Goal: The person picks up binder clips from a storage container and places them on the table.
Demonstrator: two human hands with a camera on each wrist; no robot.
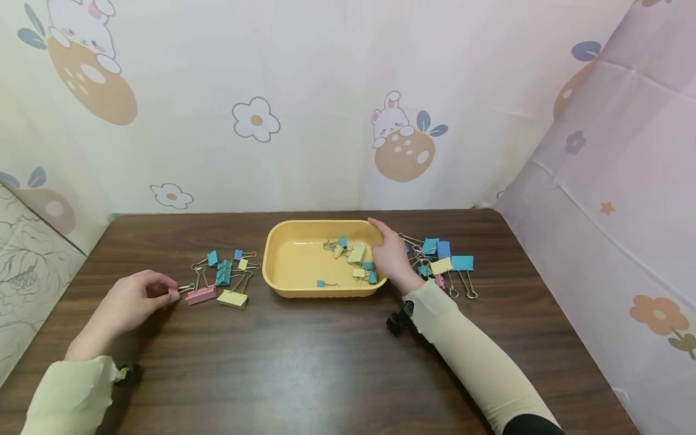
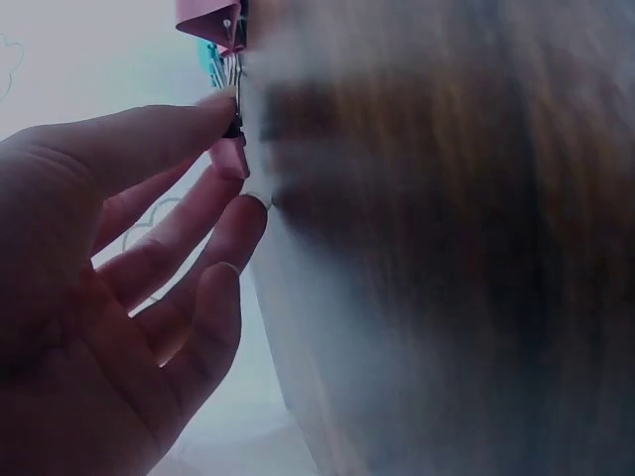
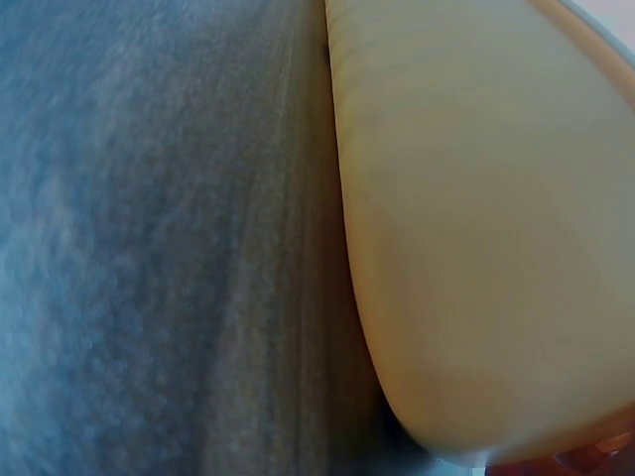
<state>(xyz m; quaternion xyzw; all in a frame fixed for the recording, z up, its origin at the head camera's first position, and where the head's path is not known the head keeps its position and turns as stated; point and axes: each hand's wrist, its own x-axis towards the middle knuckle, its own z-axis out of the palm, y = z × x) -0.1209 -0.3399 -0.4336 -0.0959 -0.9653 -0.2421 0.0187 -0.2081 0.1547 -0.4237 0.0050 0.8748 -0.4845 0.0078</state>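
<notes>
Left hand (image 1: 133,297) pinches a small pink clip (image 1: 173,293); its wire handles (image 1: 186,288) may snag the larger pink clip (image 1: 201,295) beyond. Right hand (image 1: 393,257) at tray (image 1: 321,293): grip unclear.

No legible text, brands, numbers or signs

Soft, bright light filled the head view, leaving a pale sheen on the desk (image 1: 293,374) and a shadow beside the left grip (image 1: 127,302). The left wrist view was dim and hazy, the desk blurred; the right wrist view looked soft, with bluish glare left of the tray (image 3: 486,218).
</notes>
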